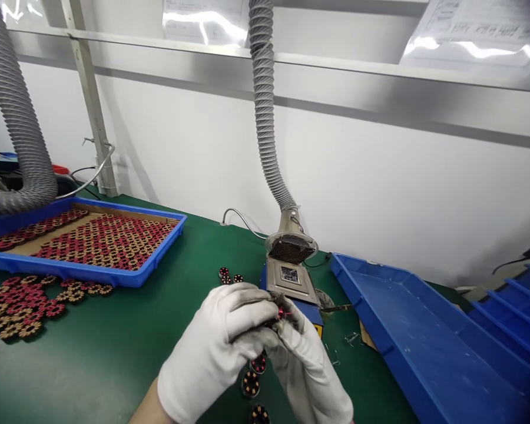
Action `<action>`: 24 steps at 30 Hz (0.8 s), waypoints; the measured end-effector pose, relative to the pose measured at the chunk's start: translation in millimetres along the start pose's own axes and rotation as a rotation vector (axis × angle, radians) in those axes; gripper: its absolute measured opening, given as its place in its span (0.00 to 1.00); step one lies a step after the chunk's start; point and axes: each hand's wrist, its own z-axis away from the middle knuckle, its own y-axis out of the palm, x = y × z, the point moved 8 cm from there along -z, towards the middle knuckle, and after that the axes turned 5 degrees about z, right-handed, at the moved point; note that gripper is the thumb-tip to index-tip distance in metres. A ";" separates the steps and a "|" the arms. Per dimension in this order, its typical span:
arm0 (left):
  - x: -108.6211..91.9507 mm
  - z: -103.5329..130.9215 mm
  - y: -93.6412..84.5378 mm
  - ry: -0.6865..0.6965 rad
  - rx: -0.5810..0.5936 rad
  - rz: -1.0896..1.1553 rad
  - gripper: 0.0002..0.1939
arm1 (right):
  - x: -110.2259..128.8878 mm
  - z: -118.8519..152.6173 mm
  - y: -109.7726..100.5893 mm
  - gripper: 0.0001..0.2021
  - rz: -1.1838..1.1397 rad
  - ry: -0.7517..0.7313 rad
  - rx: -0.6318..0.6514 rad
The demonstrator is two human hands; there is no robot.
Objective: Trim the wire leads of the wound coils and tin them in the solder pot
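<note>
My left hand (223, 341), in a white glove with dirty fingertips, is closed at the centre. Beside it my right hand (307, 359), also gloved, has its fingers bent inward. Between the fingertips of both hands is a small part with red windings (281, 313), mostly hidden. Several round wound parts (250, 383) lie in a row just below the hands. Three more (224, 272) sit beyond my left hand. Behind the hands stands a blue device with a metal plate top (291, 280), under a round fume hood (290, 247).
A blue tray (135, 278) at left holds many red and tan rings, with a loose pile (20, 306) in front. Another blue tray (433, 341) is at right, near small wire pieces (352, 338). A ribbed hose (265, 106) hangs above.
</note>
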 end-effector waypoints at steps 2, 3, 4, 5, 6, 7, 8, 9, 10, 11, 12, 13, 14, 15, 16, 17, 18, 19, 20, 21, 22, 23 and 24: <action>5.0 -1.2 -3.4 -0.044 -0.038 0.113 0.10 | -2.0 0.2 -3.1 0.15 0.006 0.004 -0.026; 9.0 -1.6 -5.8 -0.092 -0.073 0.186 0.10 | -3.0 1.1 -4.1 0.15 0.009 0.010 -0.034; 14.3 -1.3 -8.3 -0.158 -0.113 0.259 0.11 | -4.0 2.4 -4.6 0.15 0.004 0.020 -0.033; 20.3 -0.1 -11.1 -0.237 -0.162 0.324 0.11 | -5.2 3.7 -4.2 0.15 -0.013 0.037 -0.018; 26.1 2.1 -14.2 -0.316 -0.214 0.372 0.11 | -7.0 5.1 -3.4 0.15 -0.040 0.062 0.008; 30.3 4.5 -16.9 -0.379 -0.255 0.397 0.11 | -8.8 6.2 -2.5 0.14 -0.072 0.090 0.038; 32.2 6.2 -18.7 -0.418 -0.274 0.402 0.10 | -10.7 6.9 -2.2 0.14 -0.103 0.118 0.067; 31.9 6.8 -19.0 -0.433 -0.266 0.391 0.09 | -12.5 7.1 -2.5 0.13 -0.131 0.141 0.089; 29.4 6.1 -17.3 -0.424 -0.229 0.369 0.07 | -13.6 6.8 -3.5 0.13 -0.153 0.153 0.103; 25.1 4.6 -14.2 -0.393 -0.175 0.336 0.09 | -14.0 6.1 -5.0 0.13 -0.169 0.153 0.109; 19.8 2.8 -10.6 -0.345 -0.121 0.298 0.15 | -14.3 5.2 -6.6 0.13 -0.183 0.147 0.106; 14.3 1.3 -7.8 -0.289 -0.087 0.262 0.19 | -14.8 4.6 -7.6 0.13 -0.197 0.146 0.105; 9.1 0.0 -6.1 -0.231 -0.074 0.234 0.21 | -16.0 4.5 -7.8 0.12 -0.209 0.154 0.107; 5.0 -0.9 -5.3 -0.180 -0.074 0.218 0.20 | -17.1 5.0 -7.2 0.12 -0.218 0.163 0.113; 2.8 -1.4 -5.3 -0.148 -0.087 0.215 0.18 | -18.2 5.8 -6.5 0.11 -0.224 0.174 0.119; 2.7 -1.7 -5.4 -0.138 -0.099 0.229 0.16 | -18.9 6.7 -6.1 0.10 -0.223 0.181 0.123; 3.8 -1.8 -5.2 -0.142 -0.104 0.255 0.14 | -18.6 7.4 -6.6 0.09 -0.214 0.176 0.121; 5.3 -1.9 -5.1 -0.152 -0.105 0.280 0.14 | -17.9 7.8 -8.4 0.09 -0.196 0.165 0.108; 6.6 -1.9 -5.0 -0.162 -0.101 0.297 0.14 | -17.1 7.7 -11.5 0.10 -0.173 0.152 0.083; 7.1 -2.0 -5.0 -0.166 -0.092 0.299 0.16 | -16.9 7.4 -15.0 0.11 -0.154 0.146 0.053; 6.8 -2.1 -4.9 -0.160 -0.080 0.287 0.18 | -17.2 7.0 -17.8 0.13 -0.142 0.148 0.029; 5.9 -2.3 -5.2 -0.147 -0.071 0.267 0.20 | -17.9 6.4 -18.9 0.14 -0.141 0.157 0.019; 5.4 -2.4 -5.6 -0.139 -0.067 0.247 0.20 | -18.9 5.8 -17.8 0.14 -0.155 0.171 0.024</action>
